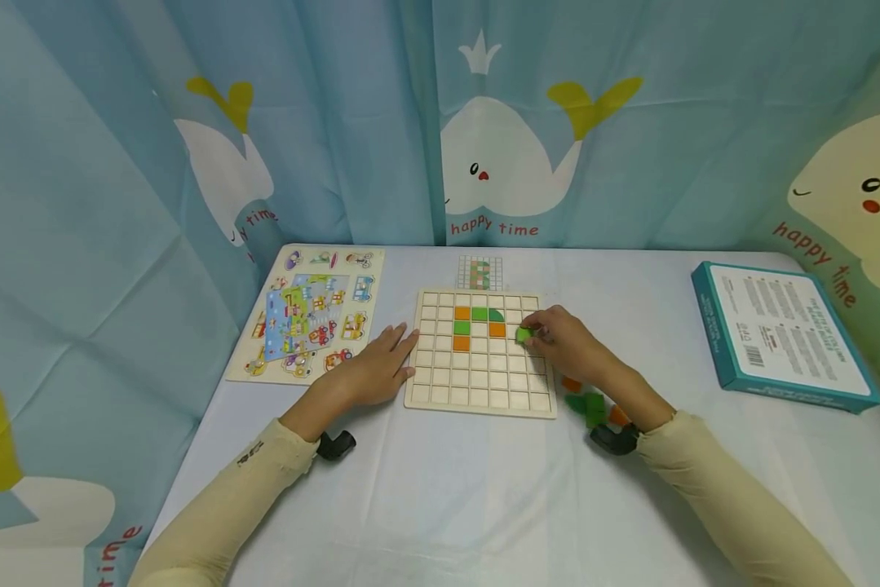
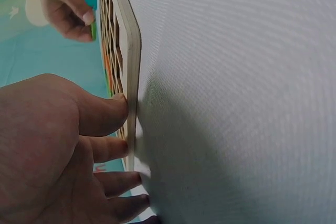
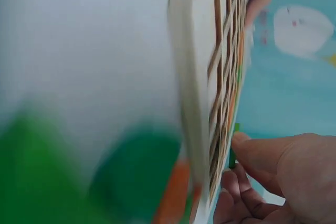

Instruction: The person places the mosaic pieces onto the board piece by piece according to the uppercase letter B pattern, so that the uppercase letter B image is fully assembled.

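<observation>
- Currently, my right hand (image 1: 570,347) pinches a green block (image 1: 524,335) toward two o'clock on the grid board (image 1: 479,379).
- My left hand (image 1: 369,372), fingers loosely apart, touches the board's nine o'clock edge.

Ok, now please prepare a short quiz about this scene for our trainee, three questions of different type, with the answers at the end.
1. What does the right hand hold? a) nothing b) a green piece c) the teal box
2. True or false: fingers of the left hand touch an edge of the wooden board.
3. How many orange pieces can be seen set in the squares of the board?

Key:
1. b, pinched at the board's right side
2. True
3. Three
</observation>
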A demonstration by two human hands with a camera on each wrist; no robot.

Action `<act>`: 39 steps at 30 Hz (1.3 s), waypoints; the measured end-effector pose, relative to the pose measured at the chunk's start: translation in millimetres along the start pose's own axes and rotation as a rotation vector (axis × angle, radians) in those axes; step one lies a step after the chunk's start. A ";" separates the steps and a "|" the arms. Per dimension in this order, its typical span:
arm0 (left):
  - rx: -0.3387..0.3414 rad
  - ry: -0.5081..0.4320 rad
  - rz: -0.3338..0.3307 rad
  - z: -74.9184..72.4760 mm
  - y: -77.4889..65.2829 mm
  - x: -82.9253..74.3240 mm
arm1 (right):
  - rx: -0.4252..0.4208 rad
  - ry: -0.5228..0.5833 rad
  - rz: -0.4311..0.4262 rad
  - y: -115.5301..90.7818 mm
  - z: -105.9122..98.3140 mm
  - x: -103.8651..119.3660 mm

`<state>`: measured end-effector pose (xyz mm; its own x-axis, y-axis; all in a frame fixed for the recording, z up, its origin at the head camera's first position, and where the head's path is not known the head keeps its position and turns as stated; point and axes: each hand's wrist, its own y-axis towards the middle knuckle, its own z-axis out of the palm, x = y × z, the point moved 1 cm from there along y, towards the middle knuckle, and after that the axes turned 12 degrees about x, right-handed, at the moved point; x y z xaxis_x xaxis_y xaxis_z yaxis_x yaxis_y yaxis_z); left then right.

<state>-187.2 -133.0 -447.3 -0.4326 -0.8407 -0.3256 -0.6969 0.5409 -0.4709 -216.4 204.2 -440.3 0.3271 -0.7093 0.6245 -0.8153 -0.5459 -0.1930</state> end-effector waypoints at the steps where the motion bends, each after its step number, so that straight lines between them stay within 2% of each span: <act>1: -0.001 -0.001 0.003 -0.2 -0.2 -0.1 | 0.003 0.006 -0.018 3.3 3.9 4.1; 5: -0.003 -0.007 0.006 -0.7 -0.8 -0.4 | 0.007 0.022 -0.087 15.2 17.8 19.4; 10: -0.008 -0.016 0.013 -1.3 -1.2 -0.9 | -0.023 -0.049 -0.145 28.0 29.4 33.3; 18: -0.010 0.015 0.011 -0.6 0.4 0.1 | -0.002 -0.091 -0.145 35.0 34.9 49.1; 24: -0.003 0.004 0.006 -0.5 0.2 0.3 | 0.002 -0.085 -0.124 36.1 35.2 50.6; 29: -0.005 -0.001 0.002 0.0 0.6 -0.1 | -0.019 -0.098 -0.153 33.2 35.3 48.9; 34: -0.002 0.006 0.002 -0.4 0.1 -0.5 | -0.040 -0.112 -0.184 23.2 26.0 42.7; 39: 0.000 0.007 0.001 -0.7 -0.7 -0.4 | -0.033 -0.129 -0.141 1.3 -4.2 30.3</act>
<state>-186.9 -133.0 -446.3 -0.4374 -0.8401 -0.3208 -0.6963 0.5422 -0.4703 -209.6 183.9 -418.4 0.4961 -0.6794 0.5407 -0.7717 -0.6304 -0.0842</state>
